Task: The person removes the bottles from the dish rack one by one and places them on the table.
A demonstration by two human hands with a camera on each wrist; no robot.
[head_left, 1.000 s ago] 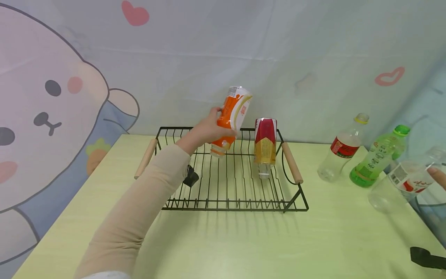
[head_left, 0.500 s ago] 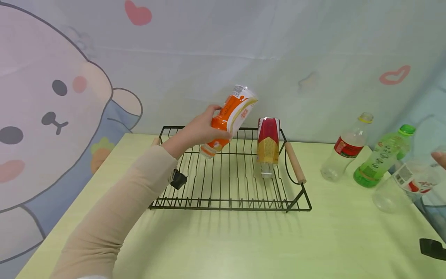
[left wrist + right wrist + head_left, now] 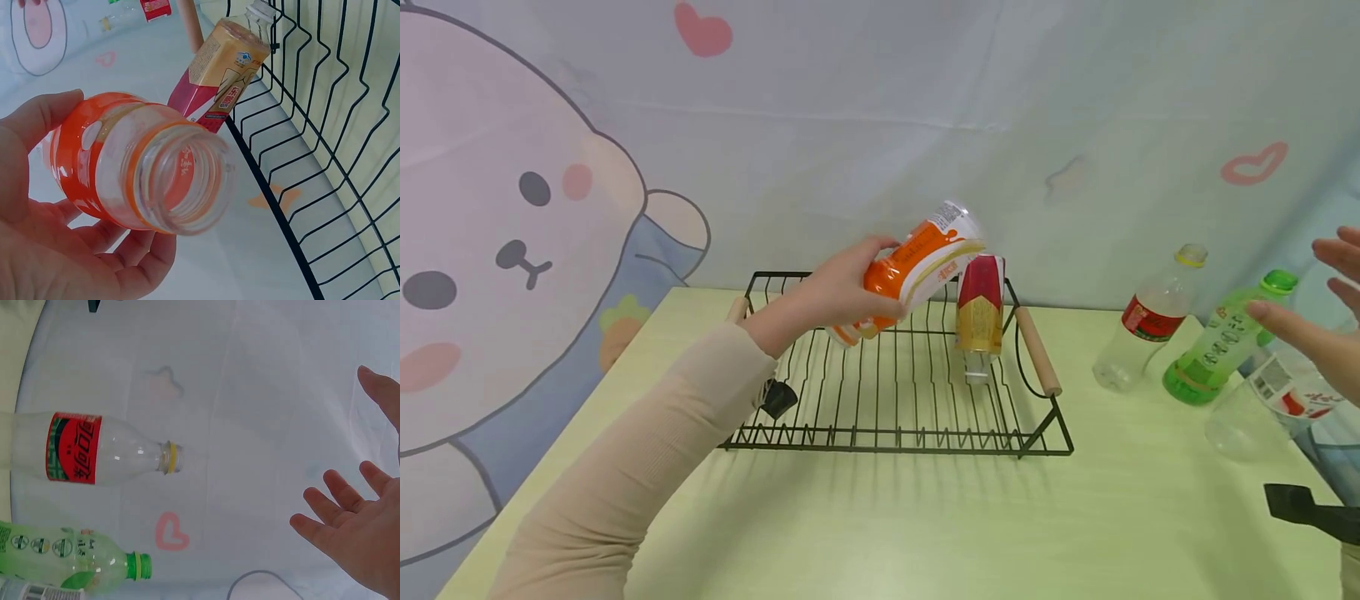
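- Done, as far as can be judged: one squarish plastic bottle with a crimson-and-gold wrap [image 3: 980, 312] already sits neck down towards the right end of the black wire rack with wooden handles [image 3: 895, 452].
- In hand: the clear plastic bottle with an orange-and-white wrap [image 3: 917, 258] is held above the rack's rear part, tilted with its base up and to the right; it is not yet set down. The left hand [image 3: 835, 292] has its fingers and thumb curled round it.
- Left over: three bottles stand outside the rack, on the right of the pale green bench [image 3: 925, 525]: a clear one with a red label [image 3: 1152, 319], a green-tinted one [image 3: 1225, 342] and a wide clear one with a white-and-red label [image 3: 1292, 387].
- The right hand [image 3: 1318, 342] is released, grasping nothing.
- Only the left wrist view looks into the orange bottle's mouth, which appears uncapped; the head view hides it behind the left hand.
- The right wrist view shows four spread fingers and the thumb, while the head view cuts that hand off at its edge.
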